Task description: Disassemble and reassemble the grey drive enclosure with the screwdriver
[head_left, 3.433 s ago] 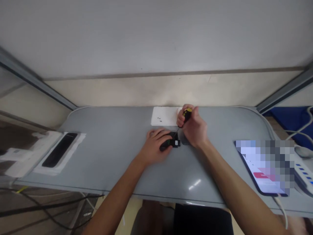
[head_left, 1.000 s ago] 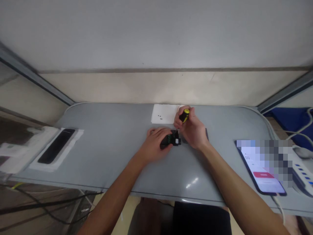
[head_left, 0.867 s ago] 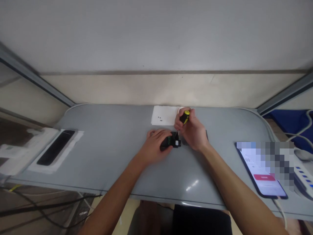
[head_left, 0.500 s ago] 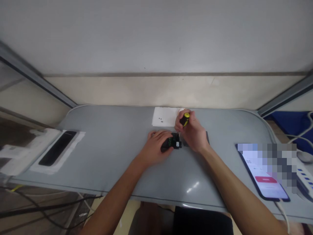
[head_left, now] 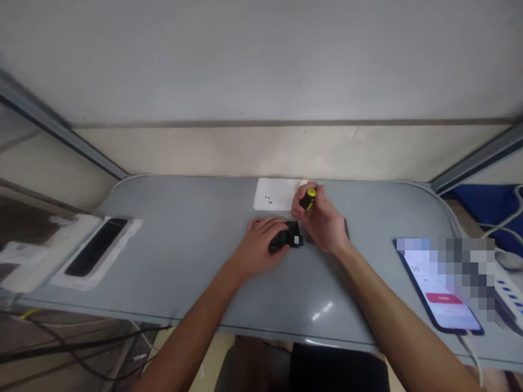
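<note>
A gray table [head_left: 183, 234] meets a pale wall [head_left: 229, 149].

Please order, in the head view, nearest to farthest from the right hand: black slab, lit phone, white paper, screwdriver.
1. Screwdriver, gripped in the right hand
2. White paper, upper left
3. Lit phone, right side
4. Black slab, left side

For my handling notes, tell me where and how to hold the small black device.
Probably grip the black device by its left end, coming from the left, thumb at the near edge and fingers over the top, as the left hand does. Its exposed right end is close to the screwdriver in the right hand.
</note>
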Motion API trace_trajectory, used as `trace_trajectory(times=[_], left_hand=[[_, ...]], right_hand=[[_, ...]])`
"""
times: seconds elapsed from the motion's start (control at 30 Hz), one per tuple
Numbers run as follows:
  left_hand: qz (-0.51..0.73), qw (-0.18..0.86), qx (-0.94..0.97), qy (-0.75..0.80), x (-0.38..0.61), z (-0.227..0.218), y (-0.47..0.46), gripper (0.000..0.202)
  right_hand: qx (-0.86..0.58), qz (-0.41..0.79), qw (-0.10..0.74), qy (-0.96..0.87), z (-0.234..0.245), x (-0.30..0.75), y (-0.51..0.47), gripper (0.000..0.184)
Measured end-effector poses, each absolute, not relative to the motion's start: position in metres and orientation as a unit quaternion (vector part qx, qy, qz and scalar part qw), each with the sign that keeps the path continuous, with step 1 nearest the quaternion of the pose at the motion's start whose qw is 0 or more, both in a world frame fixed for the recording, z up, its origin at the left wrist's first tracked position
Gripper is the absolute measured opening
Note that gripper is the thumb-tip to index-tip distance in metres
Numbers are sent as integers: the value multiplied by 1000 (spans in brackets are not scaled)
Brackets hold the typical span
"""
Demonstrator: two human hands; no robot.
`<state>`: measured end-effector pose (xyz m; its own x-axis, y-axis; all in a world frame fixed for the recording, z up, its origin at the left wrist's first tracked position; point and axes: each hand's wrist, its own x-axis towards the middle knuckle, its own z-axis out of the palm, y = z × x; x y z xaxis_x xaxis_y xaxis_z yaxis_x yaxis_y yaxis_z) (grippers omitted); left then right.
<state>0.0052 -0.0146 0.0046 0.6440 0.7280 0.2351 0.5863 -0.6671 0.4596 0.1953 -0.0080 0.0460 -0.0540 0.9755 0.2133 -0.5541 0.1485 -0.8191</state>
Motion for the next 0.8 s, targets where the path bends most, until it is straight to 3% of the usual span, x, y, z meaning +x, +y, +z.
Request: trace_trajectory(times=[0.8], left_hand=[[228, 177, 888, 358, 4, 5, -14, 25]], right_hand=[[-216, 633, 660, -342, 53, 199, -9, 36]])
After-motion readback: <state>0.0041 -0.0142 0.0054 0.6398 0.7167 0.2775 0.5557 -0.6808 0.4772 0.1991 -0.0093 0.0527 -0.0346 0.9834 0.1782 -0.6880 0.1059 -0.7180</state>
